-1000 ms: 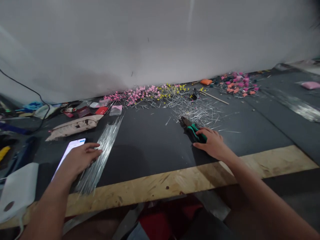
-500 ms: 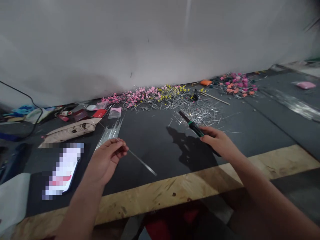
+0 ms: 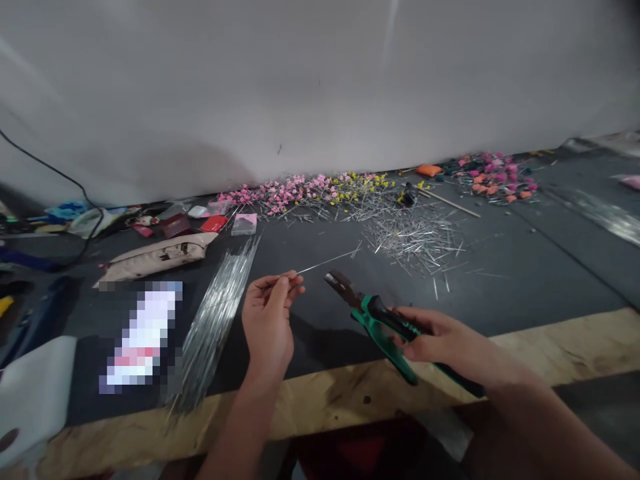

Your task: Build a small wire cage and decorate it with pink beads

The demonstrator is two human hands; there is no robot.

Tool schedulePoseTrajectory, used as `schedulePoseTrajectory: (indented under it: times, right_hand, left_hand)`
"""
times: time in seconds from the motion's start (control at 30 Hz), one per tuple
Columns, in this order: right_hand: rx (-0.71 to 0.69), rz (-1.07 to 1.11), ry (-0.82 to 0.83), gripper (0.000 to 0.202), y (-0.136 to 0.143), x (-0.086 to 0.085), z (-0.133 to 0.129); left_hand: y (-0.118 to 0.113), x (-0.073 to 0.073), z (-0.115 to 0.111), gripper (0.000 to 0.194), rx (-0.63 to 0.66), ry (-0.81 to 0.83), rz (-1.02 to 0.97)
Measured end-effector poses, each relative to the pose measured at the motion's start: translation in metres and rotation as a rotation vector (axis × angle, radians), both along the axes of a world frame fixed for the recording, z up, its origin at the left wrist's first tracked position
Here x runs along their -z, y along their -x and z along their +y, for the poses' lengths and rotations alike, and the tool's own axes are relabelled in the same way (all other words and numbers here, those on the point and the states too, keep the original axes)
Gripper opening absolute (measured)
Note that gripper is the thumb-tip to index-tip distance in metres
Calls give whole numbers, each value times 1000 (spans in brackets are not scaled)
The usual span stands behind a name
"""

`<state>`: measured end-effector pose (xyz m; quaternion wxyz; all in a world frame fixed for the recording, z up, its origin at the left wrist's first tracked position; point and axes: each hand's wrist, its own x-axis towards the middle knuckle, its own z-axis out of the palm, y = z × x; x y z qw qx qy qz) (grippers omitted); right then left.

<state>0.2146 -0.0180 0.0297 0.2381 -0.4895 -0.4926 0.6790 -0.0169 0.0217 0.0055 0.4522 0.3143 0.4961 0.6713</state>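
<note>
In a pinch between thumb and fingers, my left hand (image 3: 273, 317) holds a thin metal wire (image 3: 327, 261) that points right and slightly up. My right hand (image 3: 440, 337) grips green and black pliers (image 3: 383, 320); their dark jaws aim up and left, below the wire and apart from it. Beside my left hand lies a bundle of long straight wires (image 3: 217, 303), reaching over the table's front edge. Beyond the pliers is a loose heap of short cut wires (image 3: 413, 240) on the dark tabletop.
Along the wall lie pink flower pieces (image 3: 285, 192), yellow ones (image 3: 363, 180) and a pink and orange cluster (image 3: 500, 177) at right. A beige pouch (image 3: 160, 257), a lit phone (image 3: 143, 340) and a white container (image 3: 37, 397) are on the left. A thin stick (image 3: 453, 202) lies behind the wire heap.
My left hand has moved right, and its wire has swung from pointing down-right to up-right. The pliers have turned and come lower and nearer to my left hand. The wire bundle shows more fully.
</note>
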Motion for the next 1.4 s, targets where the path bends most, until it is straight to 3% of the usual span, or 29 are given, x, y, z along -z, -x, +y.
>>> schedulePoseTrajectory:
  times: [0.13,0.37,0.63,0.77,0.97,1.4]
  right_hand:
    - [62,50,38,38,12,3,-3]
    - [156,51,35,30,21,1,-1]
    - [247,113,24,22,29,5,-2]
    - [208,-5,-108,14,35,7,-2]
    - [127,-33,-272,19,46,2,-3]
    - [128,40,-166,12,50,10,-6]
  left_hand:
    - [-14,-2,-4,13,-18,13,11]
    - [-22,-6,-8,13,-45,-29,38]
    - [-29,1,-15,13,21,-115,9]
    - [-32,3,-14,11,34,-125,4]
    - [-34,12,-8,11,123,-94,51]
    - [-36,13,-7,7,100,-118,-100]
